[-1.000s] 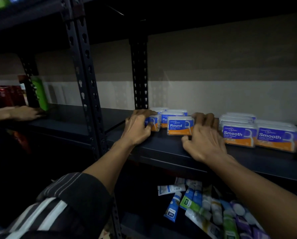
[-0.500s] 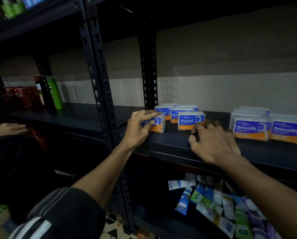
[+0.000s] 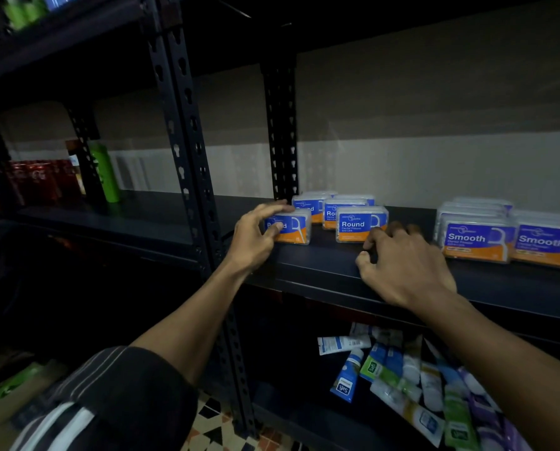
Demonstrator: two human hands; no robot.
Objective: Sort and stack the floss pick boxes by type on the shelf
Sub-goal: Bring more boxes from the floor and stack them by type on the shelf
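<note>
Round boxes (image 3: pixel 360 224) | post (image 3: pixel 281 131) just left (rear one) | Smooth boxes (image 3: pixel 477 240) well right

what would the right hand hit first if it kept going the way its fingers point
Likely the front right Round box: the right hand has fingertips at its lower front; whether they touch is unclear.
</note>
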